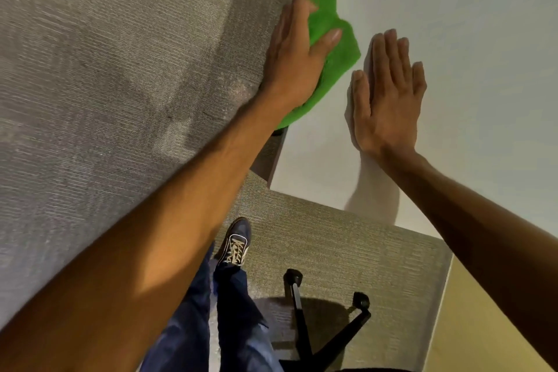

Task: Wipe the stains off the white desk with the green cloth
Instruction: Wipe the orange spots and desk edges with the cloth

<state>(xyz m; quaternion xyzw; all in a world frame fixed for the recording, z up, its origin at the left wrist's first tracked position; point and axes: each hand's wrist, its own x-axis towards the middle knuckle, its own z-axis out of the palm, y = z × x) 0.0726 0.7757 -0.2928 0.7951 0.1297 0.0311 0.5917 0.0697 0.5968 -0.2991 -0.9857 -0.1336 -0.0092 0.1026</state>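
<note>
The white desk (471, 24) fills the upper right of the head view. Along its left edge lies the green cloth (332, 39), partly hanging over the side. My left hand (297, 51) presses flat on the cloth, thumb on top of it and fingers over the desk's edge. Just to the right of the cloth, my right hand (389, 90) lies flat on the bare desk top with fingers straight and nothing under them. I can make out no stains on the visible desk surface.
Grey carpet (105, 84) covers the floor to the left and below. A black chair base with castors (326, 320) stands under the desk's near edge. My leg in blue jeans and a dark shoe (235, 243) are beside it.
</note>
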